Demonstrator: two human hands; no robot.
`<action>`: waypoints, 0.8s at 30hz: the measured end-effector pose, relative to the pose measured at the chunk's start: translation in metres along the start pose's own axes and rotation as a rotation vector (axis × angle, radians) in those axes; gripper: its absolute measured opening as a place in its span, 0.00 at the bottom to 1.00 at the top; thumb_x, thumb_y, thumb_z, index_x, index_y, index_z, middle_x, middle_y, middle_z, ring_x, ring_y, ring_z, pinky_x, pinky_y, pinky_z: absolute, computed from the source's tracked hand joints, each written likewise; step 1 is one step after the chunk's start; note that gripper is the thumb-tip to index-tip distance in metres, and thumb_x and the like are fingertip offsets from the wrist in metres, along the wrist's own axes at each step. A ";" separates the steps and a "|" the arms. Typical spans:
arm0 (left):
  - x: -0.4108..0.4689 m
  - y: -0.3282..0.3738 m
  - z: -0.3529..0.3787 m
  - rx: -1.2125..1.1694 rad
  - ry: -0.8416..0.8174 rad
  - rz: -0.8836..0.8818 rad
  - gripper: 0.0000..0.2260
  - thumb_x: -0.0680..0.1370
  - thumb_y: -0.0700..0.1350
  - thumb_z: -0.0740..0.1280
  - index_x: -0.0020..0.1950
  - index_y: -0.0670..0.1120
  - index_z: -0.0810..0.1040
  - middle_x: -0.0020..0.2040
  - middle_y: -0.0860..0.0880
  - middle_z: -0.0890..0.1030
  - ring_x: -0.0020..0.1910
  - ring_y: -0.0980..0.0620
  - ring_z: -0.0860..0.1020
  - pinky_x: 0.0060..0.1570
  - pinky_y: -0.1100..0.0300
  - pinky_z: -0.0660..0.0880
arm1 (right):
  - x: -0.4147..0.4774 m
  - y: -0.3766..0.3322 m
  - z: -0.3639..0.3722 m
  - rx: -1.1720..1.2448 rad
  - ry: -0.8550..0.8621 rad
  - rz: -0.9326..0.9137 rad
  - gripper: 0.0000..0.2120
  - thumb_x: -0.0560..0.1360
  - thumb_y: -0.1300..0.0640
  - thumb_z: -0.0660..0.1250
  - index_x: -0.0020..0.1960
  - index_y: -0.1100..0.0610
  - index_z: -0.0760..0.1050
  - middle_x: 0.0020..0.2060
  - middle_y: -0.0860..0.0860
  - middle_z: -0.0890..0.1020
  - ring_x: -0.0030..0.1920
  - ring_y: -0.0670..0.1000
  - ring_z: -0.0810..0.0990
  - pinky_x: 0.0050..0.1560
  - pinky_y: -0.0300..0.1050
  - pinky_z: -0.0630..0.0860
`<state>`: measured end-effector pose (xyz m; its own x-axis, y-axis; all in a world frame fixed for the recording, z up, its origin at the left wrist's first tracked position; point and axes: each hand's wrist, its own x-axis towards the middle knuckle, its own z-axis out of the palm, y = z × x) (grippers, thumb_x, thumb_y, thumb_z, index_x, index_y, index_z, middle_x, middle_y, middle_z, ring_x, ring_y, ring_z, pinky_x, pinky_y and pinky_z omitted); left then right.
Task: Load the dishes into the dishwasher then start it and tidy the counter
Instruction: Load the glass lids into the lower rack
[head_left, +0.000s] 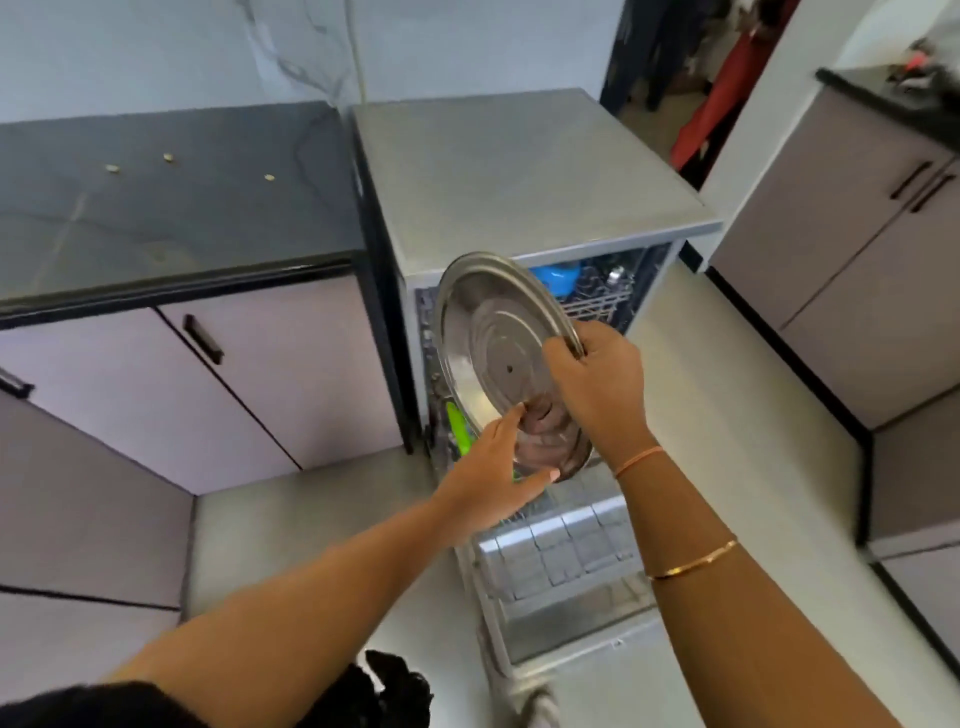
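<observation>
Both hands' grip pinching steel plate over open dishwasher rack.

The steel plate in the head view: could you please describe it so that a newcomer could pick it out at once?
Find the open dishwasher in the middle, beside the dark counter. In front of its opening, the left hand and right hand hold a large round steel plate, tilted on edge. It is the only shiny metal disc, with concentric rings.

Steel plate showing silver with concentric rings. Dishwasher top reading grey, worktop dark marbled black. Blue item and green utensil showing in racks. Cabinets looking pale lilac-grey.
</observation>
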<state>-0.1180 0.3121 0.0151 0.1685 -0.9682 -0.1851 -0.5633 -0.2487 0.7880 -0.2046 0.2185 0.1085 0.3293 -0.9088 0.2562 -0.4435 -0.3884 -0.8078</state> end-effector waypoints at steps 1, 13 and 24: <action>0.005 0.011 0.021 -0.041 -0.028 -0.013 0.35 0.75 0.55 0.67 0.76 0.52 0.53 0.69 0.52 0.66 0.65 0.55 0.69 0.59 0.66 0.64 | -0.003 0.017 -0.012 -0.058 -0.009 -0.007 0.22 0.72 0.63 0.64 0.26 0.50 0.58 0.24 0.46 0.63 0.26 0.45 0.62 0.32 0.43 0.55; 0.092 0.012 0.144 -0.403 -0.151 -0.424 0.26 0.78 0.38 0.63 0.74 0.50 0.61 0.60 0.47 0.75 0.53 0.54 0.73 0.34 0.76 0.68 | -0.061 0.210 -0.010 -0.410 -0.144 0.040 0.22 0.73 0.52 0.55 0.61 0.55 0.78 0.40 0.55 0.78 0.39 0.56 0.77 0.36 0.48 0.76; 0.179 -0.051 0.267 -0.309 -0.262 -0.521 0.30 0.78 0.36 0.59 0.75 0.58 0.56 0.62 0.47 0.76 0.53 0.50 0.77 0.45 0.60 0.73 | -0.062 0.388 0.002 -0.455 -0.101 0.267 0.22 0.76 0.52 0.52 0.63 0.58 0.77 0.45 0.57 0.80 0.44 0.59 0.76 0.38 0.50 0.77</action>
<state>-0.2751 0.1439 -0.2151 0.1319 -0.7077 -0.6941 -0.1962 -0.7050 0.6815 -0.3954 0.1243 -0.2212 0.2242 -0.9745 0.0025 -0.8318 -0.1927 -0.5205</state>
